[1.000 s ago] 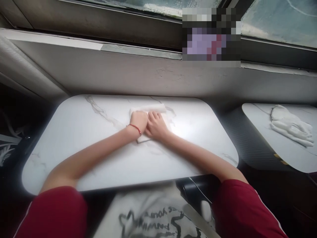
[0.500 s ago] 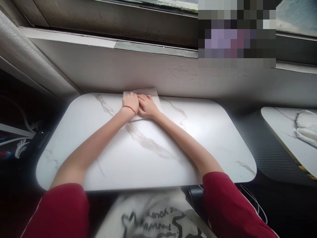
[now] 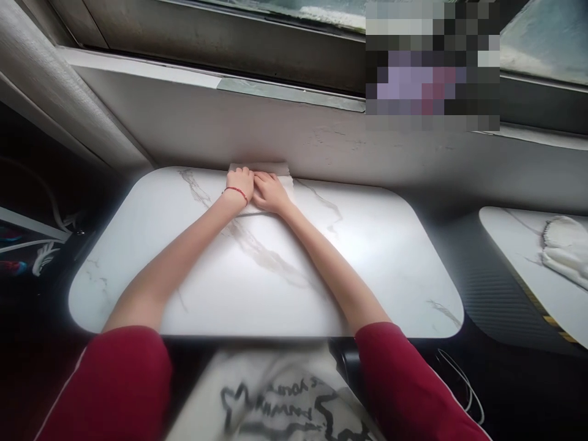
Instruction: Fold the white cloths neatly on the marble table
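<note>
A white cloth with a scalloped right edge lies at the far edge of the white marbled table, its back part rising against the wall. My left hand, with a red cord bracelet at the wrist, presses on the cloth with its fingers bent over it. Close against it, my right hand bears down on the same cloth, fingers together and curled at the tips. Both hands hide the middle of the cloth.
A wall with a window ledge stands right behind the table. To the right is a second marbled table with a crumpled white cloth. White cables hang at the left, and a thin cable at the lower right.
Both hands have stayed together on the cloth and sit slightly nearer the table's far edge. The camera view has shifted a little.
</note>
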`<state>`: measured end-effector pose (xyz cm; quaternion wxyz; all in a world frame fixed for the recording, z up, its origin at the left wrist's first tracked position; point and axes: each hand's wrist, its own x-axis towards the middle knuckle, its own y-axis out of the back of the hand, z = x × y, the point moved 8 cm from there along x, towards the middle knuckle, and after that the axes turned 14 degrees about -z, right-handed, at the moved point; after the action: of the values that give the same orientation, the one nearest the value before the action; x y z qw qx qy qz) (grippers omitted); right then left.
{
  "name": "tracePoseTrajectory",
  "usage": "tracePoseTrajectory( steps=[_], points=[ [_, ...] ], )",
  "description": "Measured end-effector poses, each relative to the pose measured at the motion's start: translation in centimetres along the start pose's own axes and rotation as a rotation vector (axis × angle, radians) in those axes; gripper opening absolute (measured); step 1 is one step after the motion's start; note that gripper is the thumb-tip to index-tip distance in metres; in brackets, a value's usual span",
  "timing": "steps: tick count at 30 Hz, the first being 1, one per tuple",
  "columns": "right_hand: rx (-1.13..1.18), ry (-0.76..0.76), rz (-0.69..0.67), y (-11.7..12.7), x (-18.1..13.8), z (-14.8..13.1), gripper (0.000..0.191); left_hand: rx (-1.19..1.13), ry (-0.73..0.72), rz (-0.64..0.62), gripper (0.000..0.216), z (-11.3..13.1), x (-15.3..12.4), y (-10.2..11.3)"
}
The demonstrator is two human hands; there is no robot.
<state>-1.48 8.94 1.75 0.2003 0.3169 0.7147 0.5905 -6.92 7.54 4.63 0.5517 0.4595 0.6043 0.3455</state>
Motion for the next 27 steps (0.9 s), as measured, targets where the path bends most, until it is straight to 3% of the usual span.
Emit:
tracePoseTrajectory(
  steps=[4, 8, 13, 18, 22, 27],
  points=[
    [0.062, 0.009, -0.004, 0.3, -0.6, -0.2, 0.045, 0.005, 0.046, -0.054, 0.045, 0.7, -0.8, 0.1],
    [0.055, 0.011, -0.018, 0.0, -3.2, -2.4, 0.045, 0.027, 0.012, -0.056, 0.043, 1.5, -3.5, -0.3],
    [-0.069, 0.014, 0.006, -0.9, -10.5, -9.3, 0.052, 0.107, -0.113, -0.054, 0.043, 2.9, -11.0, -3.3],
    [-0.239, 0.201, -0.083, -1.7, -16.9, -17.9, 0.055, 0.167, -0.206, -0.007, 0.047, 2.9, -20.1, -6.9],
    [-0.266, 0.403, -0.059, -2.0, -17.4, -22.8, 0.049, 0.124, -0.149, 0.051, 0.044, 0.0, -24.2, -8.3],
    [-0.186, 0.524, 0.020, -3.8, -12.6, -26.5, 0.053, 0.029, 0.105, 0.098, 0.042, -7.1, -25.7, -9.5]
  ],
)
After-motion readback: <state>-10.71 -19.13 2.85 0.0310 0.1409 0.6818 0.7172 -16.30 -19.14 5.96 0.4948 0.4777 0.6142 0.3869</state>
